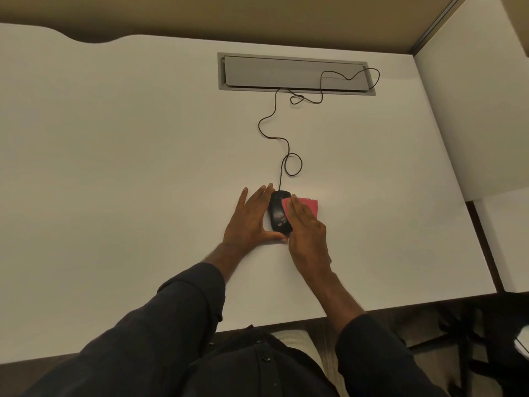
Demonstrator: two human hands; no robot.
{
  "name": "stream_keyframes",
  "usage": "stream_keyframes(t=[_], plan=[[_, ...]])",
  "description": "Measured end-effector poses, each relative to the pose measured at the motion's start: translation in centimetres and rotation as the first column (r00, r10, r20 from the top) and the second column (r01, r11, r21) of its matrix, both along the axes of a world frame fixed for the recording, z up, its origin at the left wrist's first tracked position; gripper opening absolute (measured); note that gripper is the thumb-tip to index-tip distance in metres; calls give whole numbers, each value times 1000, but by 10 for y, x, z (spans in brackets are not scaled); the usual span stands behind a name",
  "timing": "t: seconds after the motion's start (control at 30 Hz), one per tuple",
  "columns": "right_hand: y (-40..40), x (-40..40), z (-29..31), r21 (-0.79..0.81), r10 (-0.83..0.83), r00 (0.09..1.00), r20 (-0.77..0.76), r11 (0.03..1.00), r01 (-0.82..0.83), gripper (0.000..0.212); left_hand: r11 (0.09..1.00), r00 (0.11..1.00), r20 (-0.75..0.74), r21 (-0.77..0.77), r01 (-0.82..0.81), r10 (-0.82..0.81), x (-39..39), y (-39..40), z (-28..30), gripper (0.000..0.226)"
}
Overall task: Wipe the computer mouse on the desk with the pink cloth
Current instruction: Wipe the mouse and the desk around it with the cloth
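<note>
A black wired computer mouse (277, 213) lies on the white desk (128, 167), near the middle. My left hand (250, 219) lies flat against its left side, fingers straight, thumb bent round the rear end. My right hand (307, 227) presses the pink cloth (307, 206) with straight fingers onto the right side of the mouse. Part of the cloth sticks out to the right of my fingers and rests on the desk. The right flank of the mouse is hidden under cloth and hand.
The mouse's black cable (286, 144) snakes away across the desk to a grey cable hatch (294, 74) at the back. A white partition (472, 110) bounds the desk on the right. The desk's front edge runs just below my forearms.
</note>
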State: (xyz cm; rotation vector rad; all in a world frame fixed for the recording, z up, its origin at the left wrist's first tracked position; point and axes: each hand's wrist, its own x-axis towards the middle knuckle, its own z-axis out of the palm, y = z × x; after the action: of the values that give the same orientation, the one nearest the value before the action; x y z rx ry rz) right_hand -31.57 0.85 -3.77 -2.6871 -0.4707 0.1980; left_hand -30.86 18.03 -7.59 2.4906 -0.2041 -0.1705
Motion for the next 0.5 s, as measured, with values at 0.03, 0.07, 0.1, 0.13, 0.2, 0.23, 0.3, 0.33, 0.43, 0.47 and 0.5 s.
stream_keyframes(t=[0.03, 0.07, 0.1, 0.13, 0.2, 0.23, 0.3, 0.33, 0.43, 0.47, 0.5], plan=[[3, -1, 2, -41, 9, 1000, 6, 999, -9, 78, 1000, 1000, -2, -6, -3, 3, 0, 0, 1, 131], [4, -3, 3, -76, 17, 1000, 10, 997, -16, 79, 1000, 1000, -5, -7, -6, 6, 0, 0, 1, 131], [5, -7, 0, -108, 25, 1000, 10, 994, -24, 80, 1000, 1000, -7, -4, -8, 8, 0, 0, 2, 131], [4, -11, -5, -140, 42, 999, 21, 989, -39, 84, 1000, 1000, -9, -1, -7, 7, 1, 0, 2, 131], [-1, -21, -13, -156, 74, 996, 58, 986, -64, 103, 1000, 1000, -1, 2, -9, 9, 0, 0, 3, 128], [-5, -26, -16, -160, 96, 993, 64, 984, -85, 110, 1000, 1000, 5, 3, -10, 10, 0, -1, 3, 128], [-14, -36, -15, -150, 118, 988, 95, 983, -103, 96, 1000, 1000, 6, 8, -8, 8, 0, 0, 3, 128], [-19, -38, -16, -143, 123, 987, 106, 984, -107, 87, 1000, 1000, 0, 10, -7, 7, 0, 0, 2, 128], [-22, -30, -10, -125, 100, 991, 90, 988, -89, 100, 1000, 1000, -8, 17, -3, 3, 0, 0, 1, 129], [-19, -25, -10, -122, 78, 994, 80, 990, -68, 104, 1000, 1000, -9, 16, -2, 2, 0, 0, 0, 129], [-15, -21, -9, -127, 55, 995, 80, 991, -44, 100, 1000, 1000, -6, 16, -2, 2, 0, 0, 0, 129]])
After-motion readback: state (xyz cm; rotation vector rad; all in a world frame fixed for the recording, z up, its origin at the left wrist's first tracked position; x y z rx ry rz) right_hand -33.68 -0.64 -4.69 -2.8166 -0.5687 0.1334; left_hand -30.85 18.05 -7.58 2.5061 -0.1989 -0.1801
